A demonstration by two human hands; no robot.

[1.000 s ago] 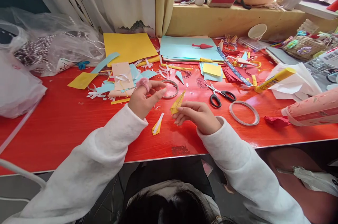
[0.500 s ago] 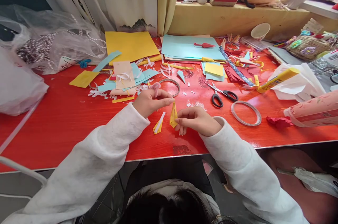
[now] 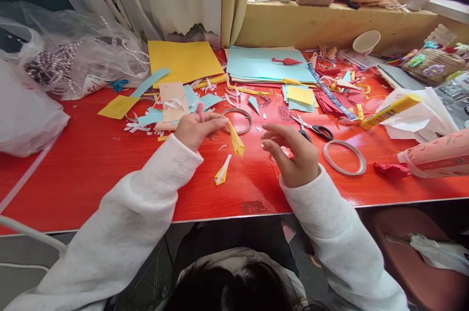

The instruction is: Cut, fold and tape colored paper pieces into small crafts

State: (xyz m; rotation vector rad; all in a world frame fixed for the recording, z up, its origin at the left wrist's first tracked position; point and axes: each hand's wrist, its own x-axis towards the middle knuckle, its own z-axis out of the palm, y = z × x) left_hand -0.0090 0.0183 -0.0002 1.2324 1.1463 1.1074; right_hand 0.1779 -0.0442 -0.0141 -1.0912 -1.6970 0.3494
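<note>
My left hand (image 3: 198,128) pinches the narrow tip of a folded yellow paper piece (image 3: 235,141), whose wider end hangs down to the right above the table. My right hand (image 3: 293,152) is off the paper, its thumb and fingers apart and curved; a tiny white spot shows at a fingertip, too small to name. Below the held piece, a second folded yellow paper piece (image 3: 221,174) with a white strip along it lies on the red table (image 3: 139,194). Black-handled scissors (image 3: 318,130) lie just beyond my right hand, which partly covers one handle.
One tape roll (image 3: 238,120) lies behind my hands and another clear tape roll (image 3: 345,157) to the right. A yellow glue stick (image 3: 391,112), a pink bottle (image 3: 436,157) and blue paper sheets (image 3: 256,64) lie around. Paper scraps (image 3: 174,101) cover the back left.
My right hand has let go of the folded yellow paper and moved right and up, its fingers opening. My left hand has shifted left and up, tilting the piece.
</note>
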